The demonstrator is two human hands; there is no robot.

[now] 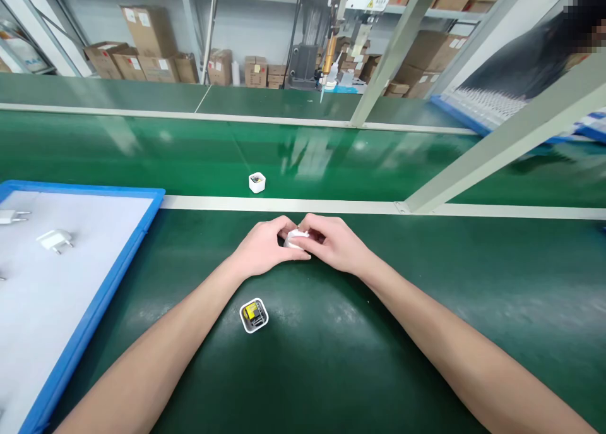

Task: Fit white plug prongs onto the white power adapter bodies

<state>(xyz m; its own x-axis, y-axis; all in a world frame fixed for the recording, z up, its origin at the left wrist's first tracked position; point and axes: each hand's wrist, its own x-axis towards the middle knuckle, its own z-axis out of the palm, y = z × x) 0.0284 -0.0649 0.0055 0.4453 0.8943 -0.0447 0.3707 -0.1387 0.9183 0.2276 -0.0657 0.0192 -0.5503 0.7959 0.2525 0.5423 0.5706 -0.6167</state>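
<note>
Green matted table (426, 333) carries both hands, left hand (262, 247) and right hand (334, 244) closed together on a small white plastic plug part (296, 238); just nearer, an open white square casing with yellow component (254, 315) lies.

Both hands (303, 244) around white part (296, 238)

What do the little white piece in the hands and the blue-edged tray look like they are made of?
White piece, held between both hands: likely moulded plastic, smooth and slightly glossy; mostly covered. Blue-edged tray: rim looks like rigid plastic, uniform blue; its pale matte floor could be foam or plastic sheet.
</note>
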